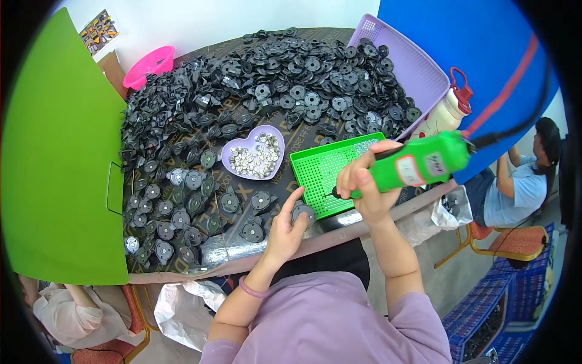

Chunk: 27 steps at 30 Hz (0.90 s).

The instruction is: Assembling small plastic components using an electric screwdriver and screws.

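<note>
My right hand is wrapped round a green electric screwdriver, with a red and a black cord at its back end and its thin dark bit pointing left over the tray. The green perforated tray holds a patch of small silvery pieces at its far right. Between the thumb and fingers of my left hand is a black round plastic part, by the tray's near left corner. Left of it lie several similar parts. A purple heart-shaped dish contains small metal pieces.
A wide heap of black parts covers the table's far side, reaching into a lilac basket. A pink basket and a bottle stand behind. Green and blue partitions flank the table; a person sits beyond the right one.
</note>
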Motion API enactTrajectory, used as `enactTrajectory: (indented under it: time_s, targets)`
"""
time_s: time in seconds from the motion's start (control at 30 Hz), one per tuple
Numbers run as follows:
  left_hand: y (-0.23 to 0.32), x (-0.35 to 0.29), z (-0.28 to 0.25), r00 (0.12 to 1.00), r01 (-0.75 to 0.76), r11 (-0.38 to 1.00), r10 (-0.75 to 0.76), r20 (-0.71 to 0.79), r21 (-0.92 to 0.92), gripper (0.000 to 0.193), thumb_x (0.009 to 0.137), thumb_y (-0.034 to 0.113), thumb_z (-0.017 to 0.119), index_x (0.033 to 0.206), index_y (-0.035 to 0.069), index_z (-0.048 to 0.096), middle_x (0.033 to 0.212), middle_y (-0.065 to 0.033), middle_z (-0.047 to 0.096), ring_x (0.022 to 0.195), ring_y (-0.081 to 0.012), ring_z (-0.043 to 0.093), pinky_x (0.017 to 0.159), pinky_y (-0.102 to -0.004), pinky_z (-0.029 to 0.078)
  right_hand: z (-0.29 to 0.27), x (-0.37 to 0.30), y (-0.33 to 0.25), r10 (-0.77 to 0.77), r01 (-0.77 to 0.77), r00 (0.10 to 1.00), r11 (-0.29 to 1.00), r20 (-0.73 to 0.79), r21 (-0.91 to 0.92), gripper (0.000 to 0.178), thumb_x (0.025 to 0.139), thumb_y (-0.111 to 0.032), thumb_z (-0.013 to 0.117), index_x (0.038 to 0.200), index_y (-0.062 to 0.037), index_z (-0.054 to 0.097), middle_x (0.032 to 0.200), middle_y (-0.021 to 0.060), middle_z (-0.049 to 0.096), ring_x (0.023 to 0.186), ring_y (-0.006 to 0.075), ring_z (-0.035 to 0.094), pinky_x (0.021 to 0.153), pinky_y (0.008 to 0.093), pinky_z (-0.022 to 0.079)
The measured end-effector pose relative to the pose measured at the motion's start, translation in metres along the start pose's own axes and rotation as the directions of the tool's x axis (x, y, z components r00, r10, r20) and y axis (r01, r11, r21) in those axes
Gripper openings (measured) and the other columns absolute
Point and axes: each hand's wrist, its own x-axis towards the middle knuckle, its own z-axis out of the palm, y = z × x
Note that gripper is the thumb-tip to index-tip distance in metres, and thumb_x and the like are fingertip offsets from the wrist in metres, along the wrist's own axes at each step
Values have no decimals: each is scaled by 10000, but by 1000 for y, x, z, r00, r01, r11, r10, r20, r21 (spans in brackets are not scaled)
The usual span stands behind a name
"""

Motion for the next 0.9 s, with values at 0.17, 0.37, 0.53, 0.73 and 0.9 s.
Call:
enactTrajectory:
  time_s: [0.17, 0.37, 0.53, 0.73, 0.9]
  targets:
    - [-4, 0, 1, 999, 36, 999, -35, 19, -38, 512, 817, 83, 501, 1317, 59, 391, 581, 14, 408, 517, -46, 329, 472, -223, 292, 22, -5, 0, -32, 27, 999, 988, 27, 155, 343, 867, -66, 519, 1124, -51, 292, 596, 61, 427, 415, 150, 437, 400, 296, 416]
    - [-9, -1, 1, 999, 44, 999, -43, 22, -32, 519, 816, 89, 503, 1322, 57, 389, 531, 19, 372, 480, -40, 314, 446, -229, 279, 28, -7, 6, 30, -32, 999, 996, 25, 84, 317, 862, -59, 526, 1099, -43, 316, 587, 61, 433, 414, 147, 440, 397, 296, 413]
    - [0, -1, 1, 1000, 14, 997, -14, -1, 80, 522, 812, 87, 504, 1321, 60, 393, 503, -17, 381, 446, -58, 324, 430, -255, 293, 29, -7, 5, 65, -70, 996, 995, 68, 72, 325, 857, -58, 542, 1092, -46, 319, 584, 62, 441, 419, 149, 447, 408, 292, 415]
    - [8, -5, 1, 996, -86, 959, 91, -9, 271, 609, 802, 85, 487, 1367, 13, 271, 518, -119, 508, 426, -157, 497, 451, -291, 380, 34, -11, 6, 126, -128, 983, 992, 136, 1, 341, 826, -25, 585, 1056, -42, 333, 593, 74, 479, 445, 154, 478, 425, 280, 418]
    - [1, -8, 2, 975, -205, 947, 220, -32, 247, 676, 796, 58, 471, 1387, -19, 153, 545, -138, 530, 444, -199, 535, 462, -309, 408, 37, -8, 2, 151, -150, 975, 988, 160, -18, 342, 822, -32, 598, 1052, -33, 345, 591, 73, 473, 450, 155, 479, 425, 279, 417]
